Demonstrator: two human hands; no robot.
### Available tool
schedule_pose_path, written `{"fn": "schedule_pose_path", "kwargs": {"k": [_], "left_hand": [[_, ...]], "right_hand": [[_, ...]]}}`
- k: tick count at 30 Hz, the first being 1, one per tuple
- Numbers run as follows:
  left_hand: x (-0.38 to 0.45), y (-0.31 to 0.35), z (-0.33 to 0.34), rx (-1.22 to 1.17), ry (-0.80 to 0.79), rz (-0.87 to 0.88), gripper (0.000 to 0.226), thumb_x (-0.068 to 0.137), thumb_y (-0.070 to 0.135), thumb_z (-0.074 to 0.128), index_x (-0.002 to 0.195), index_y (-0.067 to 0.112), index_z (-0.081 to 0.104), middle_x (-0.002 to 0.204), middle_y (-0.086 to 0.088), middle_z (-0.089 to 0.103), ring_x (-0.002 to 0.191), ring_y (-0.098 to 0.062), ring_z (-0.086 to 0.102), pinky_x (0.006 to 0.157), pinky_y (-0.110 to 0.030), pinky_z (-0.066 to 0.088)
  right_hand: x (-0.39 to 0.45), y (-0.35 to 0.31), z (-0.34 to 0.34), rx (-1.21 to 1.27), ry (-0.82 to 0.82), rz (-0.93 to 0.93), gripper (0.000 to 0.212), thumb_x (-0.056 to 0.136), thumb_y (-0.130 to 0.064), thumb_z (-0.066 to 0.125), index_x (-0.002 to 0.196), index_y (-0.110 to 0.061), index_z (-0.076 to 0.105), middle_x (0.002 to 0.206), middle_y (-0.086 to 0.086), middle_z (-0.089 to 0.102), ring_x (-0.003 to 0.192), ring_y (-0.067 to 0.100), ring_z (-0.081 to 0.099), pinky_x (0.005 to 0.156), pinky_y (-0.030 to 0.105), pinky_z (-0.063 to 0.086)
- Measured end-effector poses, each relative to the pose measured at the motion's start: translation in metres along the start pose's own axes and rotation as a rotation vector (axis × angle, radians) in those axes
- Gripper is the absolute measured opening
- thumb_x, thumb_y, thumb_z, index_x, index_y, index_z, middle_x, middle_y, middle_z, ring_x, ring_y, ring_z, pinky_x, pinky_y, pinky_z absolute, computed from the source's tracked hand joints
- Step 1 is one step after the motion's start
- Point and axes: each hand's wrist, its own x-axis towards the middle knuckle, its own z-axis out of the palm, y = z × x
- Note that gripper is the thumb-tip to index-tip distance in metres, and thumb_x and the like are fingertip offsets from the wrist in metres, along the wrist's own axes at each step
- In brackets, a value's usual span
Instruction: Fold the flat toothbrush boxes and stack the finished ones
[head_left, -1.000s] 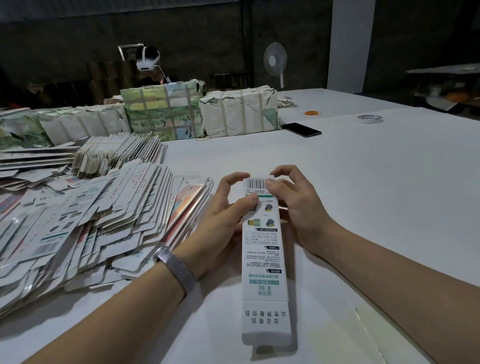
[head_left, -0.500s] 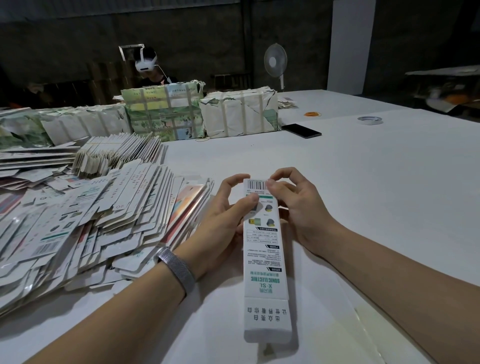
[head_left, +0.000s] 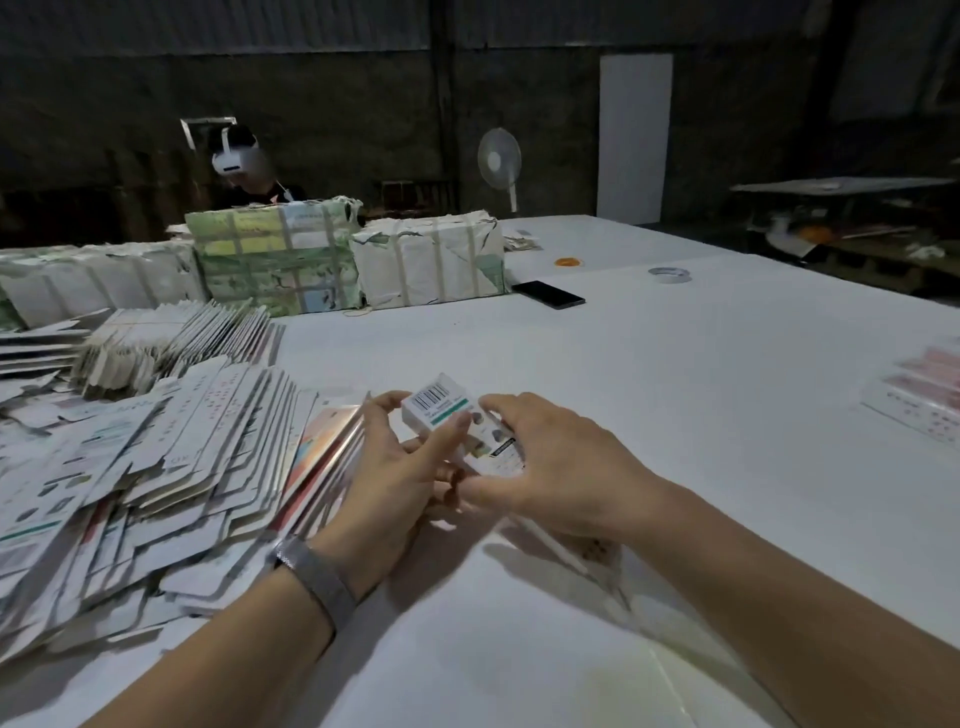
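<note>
White box sits clamped between my left hand and right hand, just above the worktop; its lower length is hidden behind my fingers. Flat boxes crowd the left; a blurred stack is cut off right.

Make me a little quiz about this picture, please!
1. True or false: both hands hold the box.
2. What lies nearer the phone: A) the tape roll B) the flat pile?
3. Which wrist wears the band?

Key:
1. True: the left hand and right hand both grip it.
2. A.
3. The left.
</note>
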Motion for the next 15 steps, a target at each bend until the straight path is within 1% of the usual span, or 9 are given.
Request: {"fn": "schedule_pose_path", "kwargs": {"k": [1,2,4,6,8,10,13,15], "left_hand": [[0.000,0.001,0.000,-0.009,-0.009,-0.002,0.069,0.049,0.060,0.093,0.099,0.045,0.047,0.081,-0.013,0.075,0.051,-0.023,0.066,0.038,-0.027,0.048],[0.002,0.000,-0.001,-0.019,-0.017,-0.003,0.067,0.050,0.063,0.091,0.098,0.046,0.048,0.080,-0.012,0.074,0.051,-0.023,0.066,0.038,-0.027,0.047],[0.003,0.000,-0.002,-0.035,-0.024,-0.014,0.059,0.060,0.062,0.081,0.106,0.043,0.048,0.082,-0.014,0.074,0.055,-0.025,0.067,0.040,-0.028,0.049],[0.004,0.000,-0.003,-0.037,-0.026,-0.026,0.047,0.071,0.056,0.072,0.111,0.041,0.051,0.085,-0.017,0.074,0.058,-0.029,0.067,0.043,-0.030,0.052],[0.004,-0.002,-0.004,-0.009,-0.025,-0.021,0.029,0.086,0.049,0.063,0.112,0.039,0.055,0.082,-0.016,0.072,0.057,-0.029,0.065,0.045,-0.030,0.050],[0.007,-0.005,-0.006,0.035,-0.028,-0.015,0.015,0.098,0.041,0.056,0.112,0.037,0.059,0.080,-0.016,0.072,0.055,-0.024,0.061,0.044,-0.029,0.045],[0.010,-0.011,-0.011,0.071,-0.044,-0.011,0.012,0.102,0.038,0.053,0.107,0.040,0.064,0.077,-0.014,0.071,0.053,-0.020,0.058,0.045,-0.025,0.039],[0.015,-0.015,-0.016,0.075,-0.053,-0.023,0.013,0.100,0.041,0.054,0.107,0.041,0.065,0.075,-0.012,0.070,0.049,-0.018,0.058,0.047,-0.023,0.040]], "right_hand": [[-0.002,-0.001,-0.005,-0.078,-0.014,-0.020,0.077,0.070,-0.067,0.058,0.139,-0.042,0.039,0.125,-0.013,0.053,0.112,0.014,0.055,0.085,0.035,0.044],[-0.002,0.001,-0.011,-0.130,-0.004,-0.024,0.072,0.074,-0.061,0.061,0.140,-0.041,0.039,0.123,-0.013,0.053,0.112,0.015,0.054,0.081,0.033,0.041],[-0.004,0.010,-0.026,-0.176,0.019,0.008,0.067,0.079,-0.053,0.063,0.142,-0.041,0.042,0.121,-0.011,0.054,0.111,0.016,0.053,0.078,0.032,0.039],[-0.009,0.032,-0.046,-0.194,0.039,0.082,0.068,0.080,-0.054,0.064,0.143,-0.042,0.042,0.120,-0.012,0.053,0.109,0.015,0.053,0.078,0.032,0.040],[-0.021,0.067,-0.070,-0.225,0.089,0.176,0.069,0.078,-0.059,0.067,0.142,-0.043,0.043,0.119,-0.014,0.053,0.109,0.014,0.053,0.079,0.033,0.041],[-0.040,0.110,-0.099,-0.306,0.153,0.297,0.069,0.076,-0.065,0.068,0.138,-0.042,0.047,0.120,-0.012,0.054,0.111,0.015,0.053,0.081,0.033,0.041],[-0.075,0.174,-0.142,-0.418,0.211,0.502,0.067,0.077,-0.065,0.069,0.136,-0.038,0.051,0.117,-0.006,0.053,0.113,0.019,0.053,0.082,0.034,0.041],[-0.098,0.210,-0.165,-0.453,0.257,0.617,0.066,0.078,-0.063,0.070,0.136,-0.037,0.052,0.120,-0.005,0.054,0.117,0.021,0.053,0.087,0.036,0.045]]}}
